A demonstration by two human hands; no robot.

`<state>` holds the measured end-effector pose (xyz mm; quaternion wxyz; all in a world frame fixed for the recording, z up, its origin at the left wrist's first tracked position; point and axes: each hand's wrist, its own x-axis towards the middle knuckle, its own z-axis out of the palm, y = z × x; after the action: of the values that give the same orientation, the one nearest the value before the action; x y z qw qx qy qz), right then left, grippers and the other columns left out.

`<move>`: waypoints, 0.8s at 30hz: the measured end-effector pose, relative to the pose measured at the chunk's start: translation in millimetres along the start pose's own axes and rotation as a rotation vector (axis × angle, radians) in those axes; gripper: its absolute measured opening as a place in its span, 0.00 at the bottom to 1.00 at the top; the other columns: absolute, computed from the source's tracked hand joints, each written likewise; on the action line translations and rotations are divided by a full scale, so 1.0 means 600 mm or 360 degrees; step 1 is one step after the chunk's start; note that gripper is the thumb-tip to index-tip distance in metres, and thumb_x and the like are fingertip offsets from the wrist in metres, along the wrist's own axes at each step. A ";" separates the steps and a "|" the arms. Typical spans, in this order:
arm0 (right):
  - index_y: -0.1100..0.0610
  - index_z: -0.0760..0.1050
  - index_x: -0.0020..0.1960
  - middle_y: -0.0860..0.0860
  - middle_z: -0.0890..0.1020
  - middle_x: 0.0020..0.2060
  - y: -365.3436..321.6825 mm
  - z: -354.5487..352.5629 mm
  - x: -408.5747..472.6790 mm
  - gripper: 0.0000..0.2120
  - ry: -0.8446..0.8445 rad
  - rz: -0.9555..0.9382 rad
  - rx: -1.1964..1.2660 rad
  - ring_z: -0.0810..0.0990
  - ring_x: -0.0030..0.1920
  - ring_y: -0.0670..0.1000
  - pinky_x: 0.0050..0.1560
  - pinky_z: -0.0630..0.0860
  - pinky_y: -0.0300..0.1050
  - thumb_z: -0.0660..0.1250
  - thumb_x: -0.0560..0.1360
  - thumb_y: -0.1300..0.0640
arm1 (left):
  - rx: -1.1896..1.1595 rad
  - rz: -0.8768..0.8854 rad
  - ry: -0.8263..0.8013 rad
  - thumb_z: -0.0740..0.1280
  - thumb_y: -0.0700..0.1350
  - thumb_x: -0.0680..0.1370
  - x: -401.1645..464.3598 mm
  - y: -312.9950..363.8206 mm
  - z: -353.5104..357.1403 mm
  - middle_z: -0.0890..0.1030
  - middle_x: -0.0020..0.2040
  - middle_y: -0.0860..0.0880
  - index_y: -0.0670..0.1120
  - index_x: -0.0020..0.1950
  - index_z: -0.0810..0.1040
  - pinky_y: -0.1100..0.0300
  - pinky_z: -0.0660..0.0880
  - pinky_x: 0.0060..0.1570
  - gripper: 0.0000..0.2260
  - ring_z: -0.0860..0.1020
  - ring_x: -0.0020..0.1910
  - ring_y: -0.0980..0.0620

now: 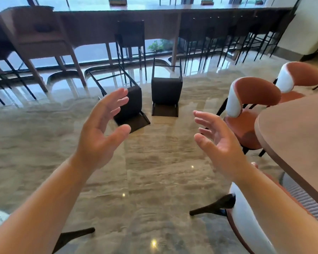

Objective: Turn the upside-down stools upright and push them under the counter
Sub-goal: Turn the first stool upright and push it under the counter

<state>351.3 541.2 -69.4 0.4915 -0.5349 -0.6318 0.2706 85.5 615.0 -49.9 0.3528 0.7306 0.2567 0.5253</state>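
Observation:
Two dark bar stools lie overturned on the polished stone floor, seats down and thin black legs pointing toward the counter (154,12). The left stool (134,105) is tipped at an angle with its leg frame stretching left. To its right, the other stool (166,90) has its legs pointing straight back. My left hand (101,132) is raised in front of the left stool, fingers spread, holding nothing. My right hand (217,143) hovers open, palm inward, short of the right stool. Neither hand touches a stool.
One upright dark stool (130,35) stands under the counter; several more stand under it at the right (228,39). Orange and white chairs (250,99) and a round wooden table (297,129) are on the right. A wooden stool (39,35) stands at the left.

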 end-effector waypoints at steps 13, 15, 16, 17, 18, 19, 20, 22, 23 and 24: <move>0.45 0.69 0.69 0.44 0.73 0.68 0.153 0.025 0.301 0.25 -0.0017 0.0059 0.0023 0.71 0.69 0.45 0.67 0.70 0.54 0.65 0.73 0.42 | -0.0014 -0.0122 0.0041 0.65 0.46 0.73 0.233 -0.233 -0.016 0.72 0.70 0.45 0.55 0.70 0.68 0.43 0.67 0.68 0.25 0.72 0.69 0.44; 0.44 0.69 0.68 0.43 0.73 0.68 0.192 0.020 0.359 0.25 -0.0015 0.0059 0.0053 0.71 0.69 0.45 0.67 0.70 0.55 0.65 0.73 0.42 | 0.0005 -0.0148 0.0051 0.65 0.46 0.73 0.284 -0.270 -0.005 0.72 0.70 0.44 0.52 0.70 0.67 0.44 0.67 0.68 0.25 0.72 0.69 0.44; 0.44 0.69 0.68 0.43 0.73 0.67 0.210 0.018 0.386 0.25 -0.0014 0.0048 0.0071 0.71 0.69 0.46 0.67 0.70 0.55 0.65 0.72 0.42 | 0.0019 -0.0153 0.0052 0.65 0.46 0.73 0.306 -0.285 0.001 0.72 0.70 0.44 0.51 0.70 0.67 0.45 0.67 0.68 0.25 0.72 0.69 0.44; 0.44 0.69 0.69 0.43 0.73 0.67 0.231 0.014 0.422 0.25 -0.0023 0.0049 0.0098 0.71 0.69 0.46 0.67 0.70 0.55 0.65 0.72 0.42 | 0.0036 -0.0167 0.0055 0.65 0.46 0.73 0.337 -0.307 0.008 0.72 0.70 0.44 0.51 0.70 0.67 0.44 0.67 0.68 0.25 0.72 0.69 0.44; 0.45 0.69 0.69 0.43 0.73 0.67 0.246 0.010 0.451 0.26 -0.0037 0.0047 0.0111 0.71 0.69 0.45 0.67 0.70 0.53 0.65 0.72 0.42 | 0.0049 -0.0178 0.0062 0.65 0.45 0.73 0.362 -0.324 0.013 0.72 0.70 0.44 0.52 0.70 0.68 0.44 0.67 0.68 0.25 0.72 0.69 0.44; 0.47 0.68 0.70 0.43 0.73 0.67 0.263 0.004 0.489 0.27 -0.0063 0.0044 0.0131 0.71 0.69 0.45 0.67 0.70 0.52 0.65 0.72 0.43 | 0.0053 -0.0181 0.0080 0.65 0.45 0.73 0.393 -0.344 0.018 0.72 0.70 0.44 0.54 0.70 0.68 0.43 0.68 0.68 0.25 0.72 0.69 0.44; 0.49 0.68 0.70 0.43 0.73 0.67 0.275 0.000 0.519 0.28 -0.0081 0.0036 0.0137 0.70 0.69 0.44 0.68 0.70 0.50 0.65 0.72 0.43 | 0.0060 -0.0189 0.0093 0.65 0.45 0.73 0.417 -0.360 0.021 0.72 0.70 0.44 0.56 0.70 0.69 0.43 0.68 0.68 0.25 0.72 0.69 0.43; 0.51 0.68 0.70 0.43 0.73 0.68 0.298 -0.011 0.582 0.28 -0.0100 0.0007 0.0156 0.70 0.69 0.43 0.67 0.70 0.47 0.65 0.72 0.43 | 0.0083 -0.0208 0.0130 0.65 0.45 0.73 0.465 -0.392 0.028 0.73 0.70 0.45 0.58 0.69 0.70 0.44 0.68 0.68 0.24 0.72 0.69 0.43; 0.51 0.68 0.70 0.43 0.73 0.68 0.308 -0.015 0.610 0.28 -0.0117 -0.0005 0.0165 0.70 0.69 0.43 0.67 0.70 0.45 0.65 0.72 0.43 | 0.0105 -0.0212 0.0142 0.65 0.45 0.73 0.486 -0.406 0.029 0.73 0.70 0.46 0.58 0.69 0.70 0.44 0.68 0.68 0.24 0.72 0.69 0.44; 0.51 0.68 0.70 0.43 0.73 0.68 0.322 -0.018 0.647 0.28 -0.0149 -0.0018 0.0173 0.70 0.69 0.43 0.67 0.70 0.45 0.65 0.72 0.43 | 0.0117 -0.0207 0.0150 0.66 0.46 0.74 0.515 -0.423 0.032 0.73 0.70 0.46 0.58 0.69 0.70 0.45 0.68 0.68 0.24 0.72 0.69 0.44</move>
<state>461.9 959.0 -104.0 0.4912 -0.4905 -0.6415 0.3266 200.2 997.9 -72.1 0.3465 0.6994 0.3390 0.5252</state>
